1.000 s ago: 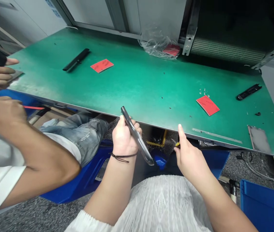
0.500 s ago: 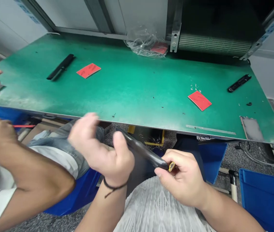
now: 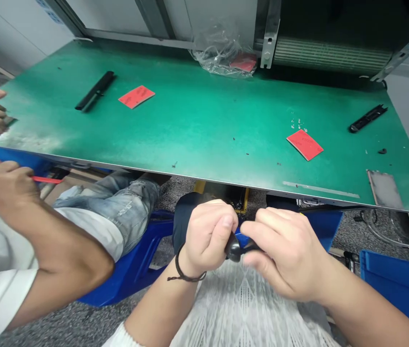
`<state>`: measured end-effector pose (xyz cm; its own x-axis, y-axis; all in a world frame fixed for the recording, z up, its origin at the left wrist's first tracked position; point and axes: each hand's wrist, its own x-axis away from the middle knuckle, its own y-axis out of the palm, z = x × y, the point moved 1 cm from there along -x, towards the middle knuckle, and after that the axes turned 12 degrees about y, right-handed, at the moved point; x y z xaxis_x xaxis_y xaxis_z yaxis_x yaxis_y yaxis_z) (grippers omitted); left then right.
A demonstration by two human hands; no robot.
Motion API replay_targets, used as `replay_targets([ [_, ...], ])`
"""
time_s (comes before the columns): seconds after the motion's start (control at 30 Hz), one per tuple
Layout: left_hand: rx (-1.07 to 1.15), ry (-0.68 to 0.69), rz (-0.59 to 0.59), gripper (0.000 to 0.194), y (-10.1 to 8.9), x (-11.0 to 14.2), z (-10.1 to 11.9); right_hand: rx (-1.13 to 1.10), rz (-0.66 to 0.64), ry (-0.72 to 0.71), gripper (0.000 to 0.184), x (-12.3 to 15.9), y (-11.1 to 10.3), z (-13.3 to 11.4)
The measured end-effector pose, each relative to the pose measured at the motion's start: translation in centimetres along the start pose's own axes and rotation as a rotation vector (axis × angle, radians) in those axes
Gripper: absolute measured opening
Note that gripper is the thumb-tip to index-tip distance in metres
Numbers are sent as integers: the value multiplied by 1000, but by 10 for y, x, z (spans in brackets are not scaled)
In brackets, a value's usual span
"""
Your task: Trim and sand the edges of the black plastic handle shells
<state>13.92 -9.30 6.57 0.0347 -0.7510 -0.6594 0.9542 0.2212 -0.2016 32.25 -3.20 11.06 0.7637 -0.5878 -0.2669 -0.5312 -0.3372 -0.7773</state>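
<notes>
Close in front of my body, my left hand (image 3: 209,236) is closed in a fist round a long, smooth black part (image 3: 233,248). Only its rounded end pokes out beside the thumb; the rest is hidden in the fist. My right hand (image 3: 287,253) is closed too, thumb and fingers pinched at a small dark piece right at that end. Whether this piece is joined to the black part I cannot tell. Both hands are below the front edge of the green worktable (image 3: 197,130).
Red sandpaper-like pads (image 3: 305,144), black plastic pieces (image 3: 368,118) and a flat grey plate (image 3: 385,188) lie on the table. A clear plastic bag (image 3: 222,58) sits at the back. On the left, a co-worker's arm (image 3: 63,250) is near; a blue bin (image 3: 399,284) stands right.
My left hand, spread and blurred before, has closed round the black part. My right hand has moved slightly right; the yellow bit seen in it is now hidden.
</notes>
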Motion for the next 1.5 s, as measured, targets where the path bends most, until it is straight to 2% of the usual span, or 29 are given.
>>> replay_targets([
  [0.07,4,23,-9,39,1,-1,1,10,-10,12,72,-5,-1,-3],
  [0.1,3,30,-15,38,2,-2,1,11,-11,18,76,-7,-1,-5],
  [0.27,-30,61,-47,34,1,-4,1,62,-51,32,71,-9,4,-6],
  [0.5,-46,38,-24,35,1,-4,3,107,-59,-2,67,-9,2,-5],
  [0.67,-91,3,14,38,2,-4,6,188,18,-30,68,-9,-1,-8],
  [0.9,-86,-130,81,45,8,0,7,327,136,-79,60,-4,1,-9],
  [1.33,9,-285,182,50,21,-1,12,440,331,-146,55,7,6,-7],
  [1.5,97,-429,203,52,29,-1,14,483,387,-176,52,7,6,-4],
])
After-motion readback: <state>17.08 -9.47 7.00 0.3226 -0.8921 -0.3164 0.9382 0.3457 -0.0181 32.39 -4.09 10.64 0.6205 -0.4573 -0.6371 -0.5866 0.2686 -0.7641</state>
